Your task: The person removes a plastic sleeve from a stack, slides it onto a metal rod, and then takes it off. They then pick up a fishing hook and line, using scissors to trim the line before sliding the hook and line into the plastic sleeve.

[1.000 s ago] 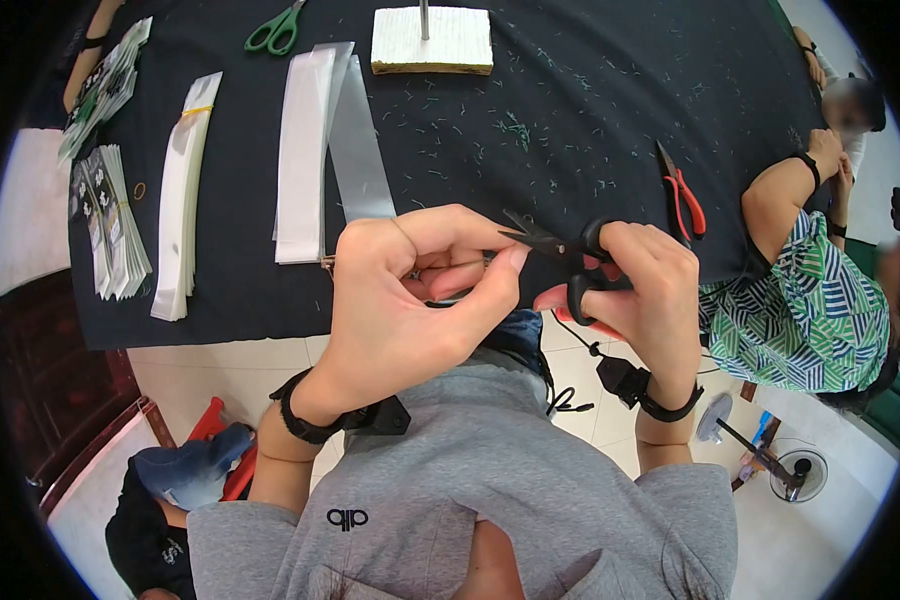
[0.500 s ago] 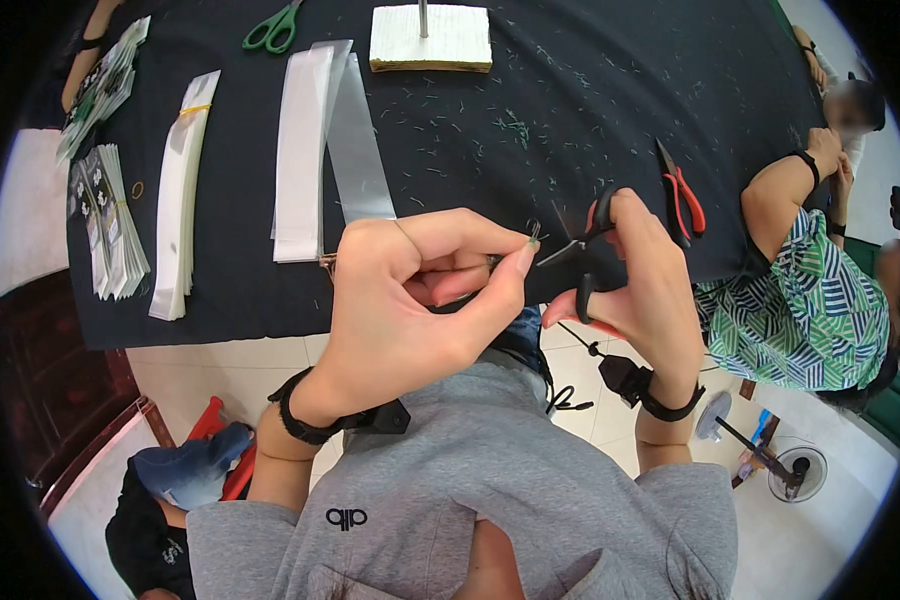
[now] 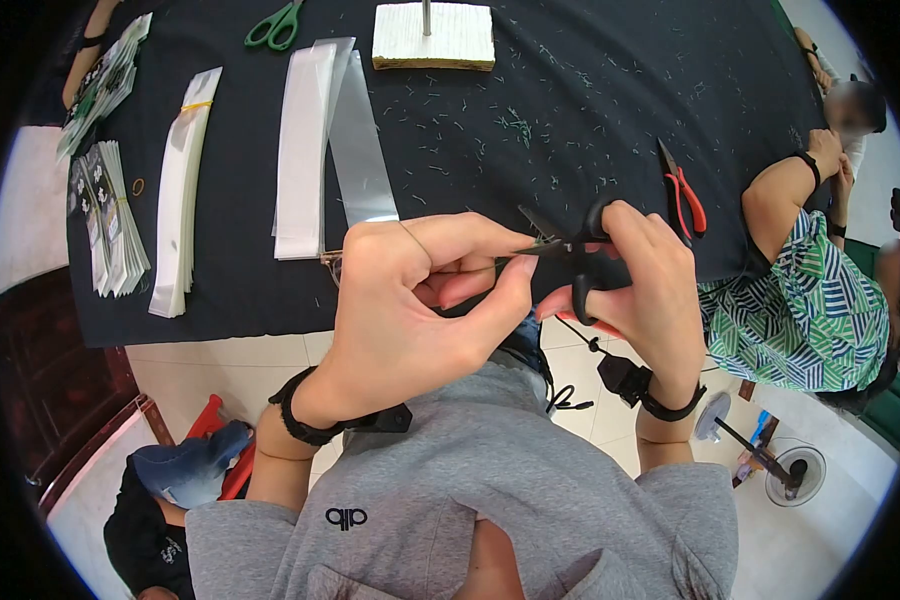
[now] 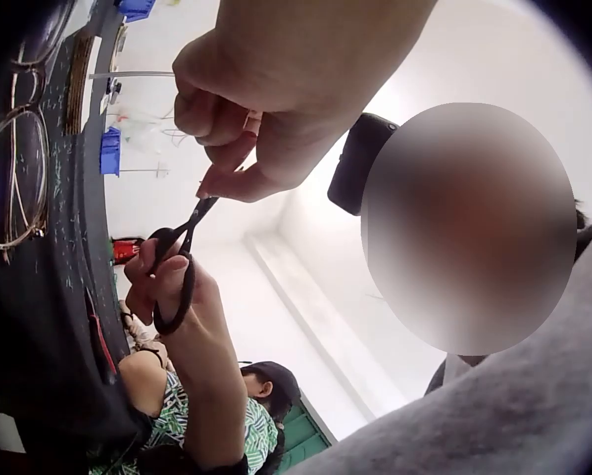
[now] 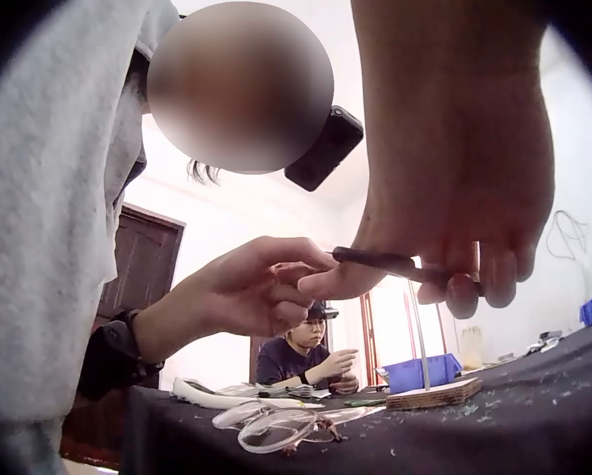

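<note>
Pinching a thin strand [image 3: 518, 252] up against black scissors [image 3: 570, 255], above the near edge of the black table [image 3: 530, 90].

Left hand [image 3: 410, 300]: thumb and index fingertip pressed together on the strand, other fingers curled into the palm; the strand is too small to identify. Right hand [image 3: 650, 290]: thumb through the upper loop and fingers curled through the lower one. The blades are parted in a narrow V, tips touching the left fingertips. Red-handled pliers [image 3: 682, 190] lie on the table just beyond the right hand, and spectacles [image 5: 276, 426] beside the left.
</note>
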{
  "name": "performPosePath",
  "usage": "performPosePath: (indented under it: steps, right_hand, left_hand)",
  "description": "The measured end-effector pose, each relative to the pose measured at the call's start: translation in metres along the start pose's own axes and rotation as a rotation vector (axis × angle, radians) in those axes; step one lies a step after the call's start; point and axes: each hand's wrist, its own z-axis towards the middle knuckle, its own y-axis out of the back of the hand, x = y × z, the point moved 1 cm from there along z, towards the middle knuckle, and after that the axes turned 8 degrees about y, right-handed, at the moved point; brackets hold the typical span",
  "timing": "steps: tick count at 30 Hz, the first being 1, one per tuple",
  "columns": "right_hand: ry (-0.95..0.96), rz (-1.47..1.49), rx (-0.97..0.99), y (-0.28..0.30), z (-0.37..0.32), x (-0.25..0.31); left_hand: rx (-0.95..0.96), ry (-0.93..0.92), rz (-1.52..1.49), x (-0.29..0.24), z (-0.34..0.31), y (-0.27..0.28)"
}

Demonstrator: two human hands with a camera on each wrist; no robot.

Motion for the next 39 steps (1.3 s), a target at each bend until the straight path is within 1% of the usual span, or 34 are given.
performPosePath:
  steps: [2,4,11,14,16,17,19,21,23,24,25,27,31,34,39]
  right_hand:
    - [-0.023,-0.005,0.007,0.000,-0.001,0.000]
    - [0.015,-0.064,-0.045,0.000,-0.001,0.000]
    - [-0.002,-0.049,-0.094,0.000,-0.002,0.000]
    - [0.038,-0.074,-0.092,0.000,-0.005,-0.002]
    - [-0.099,-0.007,-0.166,-0.001,-0.009,-0.004]
    - [-0.099,-0.007,-0.165,0.001,-0.010,-0.006]
    - [-0.273,0.127,-0.236,0.007,-0.010,-0.014]
    - [-0.287,0.177,-0.276,0.005,-0.004,-0.013]
    - [-0.173,0.182,-0.236,0.001,-0.004,-0.013]
    - [-0.221,0.199,-0.113,0.002,-0.005,-0.010]
    - [-0.221,0.198,-0.112,0.000,-0.005,-0.006]
    - [-0.156,0.205,-0.075,-0.004,-0.004,0.001]
    - [-0.109,0.180,-0.064,-0.007,-0.003,0.000]
    - [-0.090,0.148,-0.074,-0.006,-0.002,0.001]
    - [-0.103,0.112,-0.070,-0.006,-0.002,0.003]
  left_hand:
    - [-0.003,-0.011,0.008,0.001,0.001,0.000]
    - [-0.005,-0.023,0.017,0.001,0.001,0.001]
    - [0.002,0.013,0.000,0.001,0.001,-0.001]
    - [0.004,0.025,0.000,0.002,0.001,0.000]
    - [0.003,0.033,0.000,0.004,0.002,0.000]
    - [0.007,0.036,-0.059,0.006,0.003,0.000]
    - [0.014,0.035,-0.120,0.006,0.004,0.000]
    - [0.055,0.089,-0.106,0.003,0.004,0.001]
    - [0.055,0.082,-0.130,0.005,0.004,0.000]
    - [0.051,0.076,-0.154,0.006,0.004,-0.001]
    - [0.051,0.076,-0.156,0.006,0.004,-0.001]
    - [0.065,0.101,-0.168,0.004,0.003,-0.001]
    - [0.066,0.112,-0.126,0.002,0.002,0.000]
    - [0.072,0.085,-0.101,0.000,0.002,0.001]
    - [0.059,0.073,-0.108,0.000,0.001,0.000]
